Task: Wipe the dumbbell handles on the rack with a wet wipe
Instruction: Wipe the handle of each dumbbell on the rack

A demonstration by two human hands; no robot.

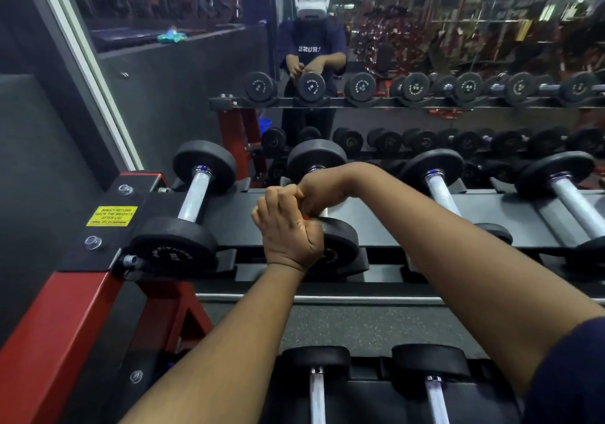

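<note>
Head view: dumbbell (340, 243), second from left on the rack (229, 204) top tier, axis near-to-far. Left hand (289, 230) fisted round its hidden handle. Right hand (312, 194) wrist bent, fingers hidden, grip unclear.

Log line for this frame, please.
place: top rack, second dumbbell from left | left hand: curled over its handle | right hand: curled, touching left hand | wipe: not visible
</note>
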